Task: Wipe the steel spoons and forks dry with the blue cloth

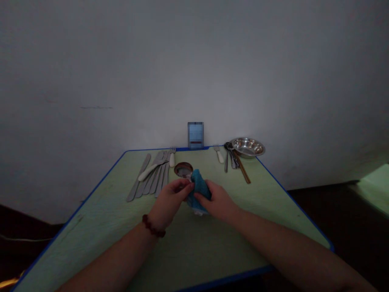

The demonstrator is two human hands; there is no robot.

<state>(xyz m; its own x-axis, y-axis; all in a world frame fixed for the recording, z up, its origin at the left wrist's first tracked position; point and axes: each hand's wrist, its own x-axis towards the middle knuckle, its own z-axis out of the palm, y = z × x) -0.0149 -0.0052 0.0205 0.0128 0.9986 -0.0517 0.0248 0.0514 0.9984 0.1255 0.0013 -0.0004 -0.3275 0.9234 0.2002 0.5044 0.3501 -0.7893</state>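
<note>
A metal ladle (183, 169) with a shallow round bowl points away from me, low over the middle of the table. Where its neck meets a blue cloth (200, 188), my left hand (170, 198) is closed, fingertips pinched together. My right hand (217, 198) grips the bunched cloth from the other side, thumb on top. The cloth and my fingers hide the ladle's handle. A whitish edge of material hangs under the cloth. Left of the ladle lie several grey table knives (147, 182) and a white-handled fork (172, 157).
On the pale green table (194, 251) with its blue rim, a steel bowl (248, 147) stands back right. Wooden chopsticks (243, 169), several spoons (226, 160) and another fork (219, 154) lie beside it. A phone-like screen (195, 135) leans on the wall (194, 61).
</note>
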